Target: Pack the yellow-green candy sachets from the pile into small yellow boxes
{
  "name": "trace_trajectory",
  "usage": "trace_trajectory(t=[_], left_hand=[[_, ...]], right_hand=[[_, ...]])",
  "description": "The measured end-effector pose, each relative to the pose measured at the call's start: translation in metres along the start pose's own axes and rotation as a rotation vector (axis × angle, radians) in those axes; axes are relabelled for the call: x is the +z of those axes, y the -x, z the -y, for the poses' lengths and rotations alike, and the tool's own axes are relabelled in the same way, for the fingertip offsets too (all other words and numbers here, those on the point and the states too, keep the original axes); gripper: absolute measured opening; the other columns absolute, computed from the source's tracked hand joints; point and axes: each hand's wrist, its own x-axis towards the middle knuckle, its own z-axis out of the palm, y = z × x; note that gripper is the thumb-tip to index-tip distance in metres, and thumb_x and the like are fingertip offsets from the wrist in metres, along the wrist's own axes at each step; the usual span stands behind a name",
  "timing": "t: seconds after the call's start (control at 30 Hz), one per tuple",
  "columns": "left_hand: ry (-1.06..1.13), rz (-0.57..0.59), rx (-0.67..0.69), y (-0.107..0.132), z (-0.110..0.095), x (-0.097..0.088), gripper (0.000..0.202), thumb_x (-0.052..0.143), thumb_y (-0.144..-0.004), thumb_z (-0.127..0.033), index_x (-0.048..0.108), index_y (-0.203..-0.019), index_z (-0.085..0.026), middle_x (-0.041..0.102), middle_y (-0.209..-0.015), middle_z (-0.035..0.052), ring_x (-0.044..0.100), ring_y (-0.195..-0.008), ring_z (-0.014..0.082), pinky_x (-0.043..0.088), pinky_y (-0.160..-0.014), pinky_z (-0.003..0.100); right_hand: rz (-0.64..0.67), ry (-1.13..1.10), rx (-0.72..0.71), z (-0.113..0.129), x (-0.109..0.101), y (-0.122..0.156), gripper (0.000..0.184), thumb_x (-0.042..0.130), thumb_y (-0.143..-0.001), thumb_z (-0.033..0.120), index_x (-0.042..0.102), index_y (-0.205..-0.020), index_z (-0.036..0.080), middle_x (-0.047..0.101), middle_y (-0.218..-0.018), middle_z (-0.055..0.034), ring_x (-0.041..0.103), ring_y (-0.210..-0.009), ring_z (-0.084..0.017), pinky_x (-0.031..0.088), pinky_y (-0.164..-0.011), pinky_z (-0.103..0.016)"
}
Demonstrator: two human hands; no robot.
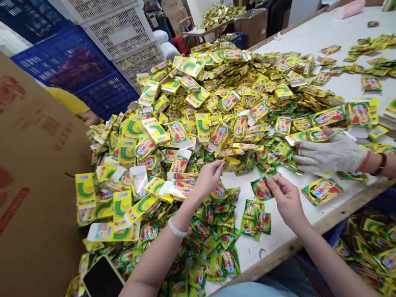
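Observation:
My right hand (288, 201) pinches the edge of a small green candy sachet (262, 189) just above the white tabletop (273, 239). My left hand (208, 179) is closed at the edge of the heap, thumb and finger pressed together. Whether anything is between those fingers I cannot make out; a yellow packet lies just behind them. Several green sachets (256, 219) lie in a small group below my right hand. More loose green sachets (216, 240) are piled by my left forearm. Flat yellow-green boxes (155, 132), some with open flaps, form the large heap ahead.
A co-worker's gloved hand (331, 153) reaches in from the right over the boxes. A large cardboard carton (22, 182) stands at left, with a phone (103, 283) at the heap's near edge. Below the table's wooden edge (345, 210), a blue crate (337, 234) holds packets.

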Motion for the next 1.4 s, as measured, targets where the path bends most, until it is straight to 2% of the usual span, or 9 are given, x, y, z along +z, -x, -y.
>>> trace_trajectory(t=[0.13,0.23,0.43,0.53,0.7,0.9,1.03,1.17,1.4], left_hand=[[0.412,0.012,0.012,0.035,-0.021,0.011,0.042,0.044,-0.098,-0.050,0.067,-0.103,-0.016,0.064,-0.080,0.0037,0.056,-0.069,0.0155,0.048,-0.063,0.025],[0.720,0.005,-0.038,0.055,-0.034,0.019,0.048,0.051,-0.092,-0.060,0.068,-0.101,-0.017,0.057,-0.074,0.0009,0.048,-0.063,0.0123,0.047,-0.057,0.022],[0.810,0.101,-0.127,0.067,-0.036,0.008,0.054,0.054,-0.087,-0.067,0.068,-0.093,-0.016,0.050,-0.070,-0.0010,0.045,-0.059,0.0108,0.050,-0.053,0.023],[0.888,0.172,-0.119,0.068,-0.034,0.004,0.046,0.065,-0.083,-0.060,0.067,-0.096,-0.016,0.058,-0.077,0.0007,0.053,-0.066,0.0124,0.055,-0.060,0.025],[0.966,0.137,-0.171,0.072,-0.027,0.019,0.043,0.078,-0.076,-0.048,0.064,-0.102,-0.016,0.067,-0.079,0.0018,0.064,-0.072,0.0153,0.058,-0.067,0.029],[0.450,-0.115,0.025,0.089,-0.021,0.040,0.038,0.041,-0.101,-0.045,0.066,-0.107,-0.018,0.066,-0.097,0.0092,0.064,-0.089,0.0201,0.054,-0.081,0.034],[-0.257,-0.239,-0.042,0.076,-0.011,0.018,0.047,0.037,-0.101,-0.046,0.058,-0.128,-0.014,0.064,-0.109,0.0161,0.060,-0.105,0.0295,0.049,-0.090,0.043],[-0.741,-0.139,-0.222,0.048,0.003,0.000,0.053,0.053,-0.093,-0.054,0.064,-0.111,-0.006,0.063,-0.109,0.0217,0.056,-0.108,0.0378,0.045,-0.092,0.049],[-0.343,-0.140,0.025,0.047,0.000,0.011,0.019,0.066,-0.089,-0.035,0.062,-0.098,-0.018,0.051,-0.121,0.0125,0.049,-0.121,0.0299,0.039,-0.105,0.048]], right_hand=[[-0.175,-0.116,-0.076,0.015,0.039,-0.005,0.034,0.059,-0.092,0.050,0.065,-0.077,0.021,0.065,-0.114,-0.0095,0.057,-0.118,-0.026,0.046,-0.099,-0.040],[-0.180,-0.004,-0.176,0.019,0.054,-0.006,0.029,0.053,-0.097,0.042,0.063,-0.080,0.021,0.063,-0.112,-0.0114,0.058,-0.116,-0.025,0.047,-0.099,-0.043],[0.234,0.423,-0.591,0.029,0.033,-0.016,0.020,0.048,-0.099,0.029,0.062,-0.087,0.022,0.062,-0.115,-0.0123,0.054,-0.124,-0.029,0.048,-0.102,-0.050],[0.415,0.454,-0.535,0.035,0.024,-0.021,0.020,0.047,-0.100,0.032,0.062,-0.092,0.021,0.064,-0.109,-0.0111,0.064,-0.101,-0.024,0.055,-0.086,-0.041],[0.319,-0.016,-0.064,0.027,0.027,-0.014,0.043,0.059,-0.091,0.055,0.054,-0.120,0.023,0.068,-0.095,-0.0061,0.067,-0.083,-0.020,0.058,-0.072,-0.034],[0.418,-0.408,0.360,0.000,0.031,0.018,0.046,0.077,-0.074,0.054,0.067,-0.105,0.021,0.074,-0.094,-0.0058,0.072,-0.083,-0.022,0.061,-0.077,-0.038],[0.215,-0.273,0.301,-0.009,0.007,0.009,0.043,0.076,-0.074,0.055,0.069,-0.096,0.019,0.073,-0.074,-0.0031,0.068,-0.062,-0.019,0.058,-0.059,-0.034],[0.228,-0.201,0.257,-0.006,-0.010,-0.002,0.042,0.074,-0.077,0.057,0.062,-0.091,0.019,0.063,-0.052,0.0026,0.057,-0.045,-0.014,0.048,-0.044,-0.026],[0.379,-0.347,0.395,0.000,0.006,0.009,0.044,0.079,-0.073,0.051,0.064,-0.099,0.018,0.073,-0.080,-0.0033,0.065,-0.055,-0.014,0.048,-0.037,-0.021]])
